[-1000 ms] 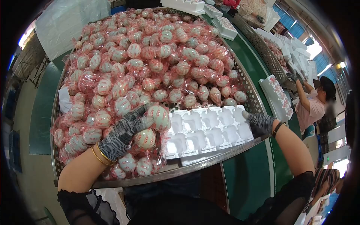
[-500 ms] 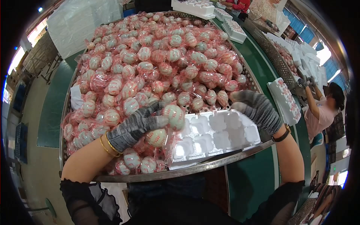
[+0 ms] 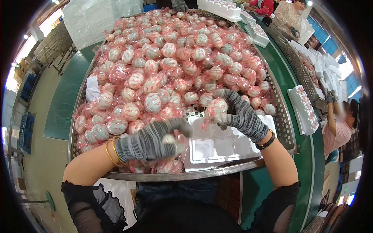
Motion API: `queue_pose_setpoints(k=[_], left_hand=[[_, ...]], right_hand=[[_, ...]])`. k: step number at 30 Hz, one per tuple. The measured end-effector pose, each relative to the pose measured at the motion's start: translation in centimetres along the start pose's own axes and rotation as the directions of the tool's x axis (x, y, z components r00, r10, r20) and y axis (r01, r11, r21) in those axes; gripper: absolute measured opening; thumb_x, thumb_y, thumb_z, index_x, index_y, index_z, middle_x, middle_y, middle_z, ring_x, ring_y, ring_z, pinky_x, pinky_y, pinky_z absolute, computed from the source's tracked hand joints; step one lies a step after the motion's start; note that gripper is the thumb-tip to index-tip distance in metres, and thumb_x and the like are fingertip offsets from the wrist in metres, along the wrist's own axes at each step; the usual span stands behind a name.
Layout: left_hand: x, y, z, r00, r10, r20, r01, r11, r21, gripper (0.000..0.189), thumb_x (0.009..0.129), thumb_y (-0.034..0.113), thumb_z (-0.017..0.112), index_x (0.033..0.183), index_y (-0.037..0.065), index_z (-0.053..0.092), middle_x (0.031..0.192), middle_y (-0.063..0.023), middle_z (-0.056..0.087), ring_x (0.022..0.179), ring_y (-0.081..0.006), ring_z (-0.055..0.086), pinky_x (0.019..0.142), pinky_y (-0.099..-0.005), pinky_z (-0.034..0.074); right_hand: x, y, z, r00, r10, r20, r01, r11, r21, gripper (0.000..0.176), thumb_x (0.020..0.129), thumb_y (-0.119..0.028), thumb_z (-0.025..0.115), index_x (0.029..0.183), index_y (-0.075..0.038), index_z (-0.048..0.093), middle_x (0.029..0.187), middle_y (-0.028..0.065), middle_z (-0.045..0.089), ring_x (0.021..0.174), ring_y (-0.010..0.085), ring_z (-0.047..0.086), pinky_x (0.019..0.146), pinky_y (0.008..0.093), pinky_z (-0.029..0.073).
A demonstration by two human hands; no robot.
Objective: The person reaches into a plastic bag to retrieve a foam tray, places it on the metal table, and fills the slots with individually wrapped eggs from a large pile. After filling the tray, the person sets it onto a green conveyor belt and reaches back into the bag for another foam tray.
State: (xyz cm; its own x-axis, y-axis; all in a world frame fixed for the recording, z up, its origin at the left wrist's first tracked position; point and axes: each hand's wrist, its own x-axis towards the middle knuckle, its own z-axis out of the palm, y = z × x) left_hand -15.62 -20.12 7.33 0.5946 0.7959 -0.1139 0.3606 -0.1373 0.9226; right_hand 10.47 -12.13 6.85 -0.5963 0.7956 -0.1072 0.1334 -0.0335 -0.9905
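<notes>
My right hand [image 3: 241, 114], in a grey striped knit glove, pinches a wrapped egg [image 3: 217, 106] between thumb and fingers. The egg's clear film carries red print, and a loose end hangs down. Below it lies a white foam tray [image 3: 229, 145] with moulded hollows. My left hand [image 3: 153, 139], gloved alike and slightly blurred, curls around another egg [image 3: 168, 139], mostly hidden by the fingers, at the tray's left edge. A large heap of wrapped eggs [image 3: 151, 103] spreads to the left of and beyond the tray.
A metal rim [image 3: 217, 167] borders the perforated bin holding heap and tray. Filled foam trays [image 3: 303, 110] stand on the green belt at right. A co-worker in pink [image 3: 337, 136] works at far right; another person's gloved hand [image 3: 179, 5] shows at the bin's far end.
My right hand has moved left from above the tray's right end and closed on an egg. My left hand has dropped slightly, and the egg at its fingertips is gone from there.
</notes>
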Motion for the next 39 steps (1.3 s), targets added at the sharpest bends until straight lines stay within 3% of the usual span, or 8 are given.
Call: queue_pose_setpoints(k=[9, 12, 14, 16, 23, 28, 36, 39], left_hand=[[1.1, -2.0, 1.6, 0.957, 0.016, 0.288, -0.101, 0.953, 0.284, 0.047, 0.083, 0.038, 0.055, 0.122, 0.013, 0.053, 0.087, -0.0166, 0.064, 0.079, -0.0311, 0.064, 0.07, -0.04, 0.051], [0.7, -1.3, 1.4, 0.956, -0.031, 0.291, -0.065, 0.947, 0.314, 0.04, 0.082, 0.028, 0.058, 0.119, 0.013, 0.056, 0.088, -0.0143, 0.064, 0.077, -0.0281, 0.064, 0.071, -0.0374, 0.051], [0.7, -2.8, 1.7, 0.962, 0.052, 0.267, -0.13, 0.95, 0.285, 0.041, 0.082, 0.032, 0.058, 0.118, 0.013, 0.056, 0.086, -0.0152, 0.064, 0.075, -0.029, 0.064, 0.069, -0.0388, 0.051], [0.7, -2.8, 1.7, 0.961, 0.021, 0.276, -0.095, 0.961, 0.26, 0.042, 0.082, 0.034, 0.058, 0.118, 0.013, 0.056, 0.085, -0.0155, 0.064, 0.074, -0.0297, 0.064, 0.069, -0.0393, 0.051], [1.1, -4.3, 2.1, 0.933, 0.299, 0.202, -0.352, 0.876, 0.329, 0.043, 0.08, 0.028, 0.055, 0.119, 0.01, 0.051, 0.061, -0.0105, 0.061, 0.058, -0.0256, 0.063, 0.054, -0.0383, 0.051], [1.0, -3.6, 1.9, 0.957, 0.117, 0.267, -0.188, 0.948, 0.255, 0.042, 0.08, 0.028, 0.055, 0.118, 0.01, 0.051, 0.07, -0.0148, 0.062, 0.064, -0.0301, 0.063, 0.058, -0.0401, 0.051], [1.0, -2.6, 1.3, 0.949, 0.077, 0.307, -0.18, 0.929, 0.322, 0.043, 0.085, 0.033, 0.054, 0.123, 0.014, 0.051, 0.065, -0.0094, 0.063, 0.073, -0.0251, 0.065, 0.061, -0.0395, 0.052], [1.0, -2.9, 1.3, 0.942, 0.101, 0.319, -0.189, 0.947, 0.259, 0.04, 0.085, 0.031, 0.053, 0.121, 0.011, 0.051, 0.081, -0.0139, 0.065, 0.075, -0.0242, 0.065, 0.064, -0.0373, 0.051]], right_hand=[[-0.2, 1.4, 3.3, 0.929, -0.274, 0.249, 0.343, 0.382, -0.858, 0.03, 0.078, -0.018, 0.067, 0.104, -0.006, 0.059, 0.092, 0.0126, 0.06, 0.076, 0.028, 0.062, 0.071, 0.0359, 0.05], [-0.1, 0.9, 2.8, 0.987, -0.1, 0.126, 0.148, 0.873, -0.465, 0.024, 0.08, -0.011, 0.06, 0.102, -0.004, 0.059, 0.089, 0.0128, 0.061, 0.078, 0.029, 0.062, 0.07, 0.0352, 0.051], [0.5, 0.0, 2.8, 0.976, -0.067, 0.207, 0.18, 0.78, -0.599, 0.021, 0.08, -0.008, 0.058, 0.1, -0.004, 0.06, 0.089, 0.0132, 0.061, 0.078, 0.0294, 0.063, 0.068, 0.0354, 0.051], [1.0, -1.6, 2.9, 0.916, -0.025, 0.401, 0.4, 0.137, -0.906, 0.019, 0.079, -0.007, 0.056, 0.098, -0.004, 0.061, 0.089, 0.0137, 0.062, 0.078, 0.0294, 0.064, 0.067, 0.0362, 0.051], [3.3, -1.7, 4.4, 0.89, 0.217, 0.4, 0.402, 0.037, -0.915, 0.017, 0.078, -0.014, 0.058, 0.091, -0.007, 0.066, 0.085, 0.0143, 0.061, 0.079, 0.03, 0.063, 0.065, 0.0389, 0.05], [3.9, -1.6, 5.4, 0.838, 0.289, 0.462, 0.515, -0.145, -0.845, 0.015, 0.078, -0.009, 0.051, 0.088, -0.002, 0.061, 0.082, 0.015, 0.056, 0.071, 0.0278, 0.062, 0.056, 0.0384, 0.049], [3.9, -1.0, 3.7, 0.904, 0.113, 0.413, 0.38, 0.23, -0.896, 0.021, 0.075, -0.028, 0.064, 0.079, -0.007, 0.065, 0.078, 0.0129, 0.059, 0.076, 0.0283, 0.062, 0.064, 0.0393, 0.049], [3.8, -0.1, 5.7, 0.936, 0.154, 0.317, 0.3, 0.126, -0.946, 0.025, 0.073, -0.031, 0.067, 0.08, -0.007, 0.063, 0.08, 0.0137, 0.056, 0.076, 0.0293, 0.06, 0.066, 0.0399, 0.048]])
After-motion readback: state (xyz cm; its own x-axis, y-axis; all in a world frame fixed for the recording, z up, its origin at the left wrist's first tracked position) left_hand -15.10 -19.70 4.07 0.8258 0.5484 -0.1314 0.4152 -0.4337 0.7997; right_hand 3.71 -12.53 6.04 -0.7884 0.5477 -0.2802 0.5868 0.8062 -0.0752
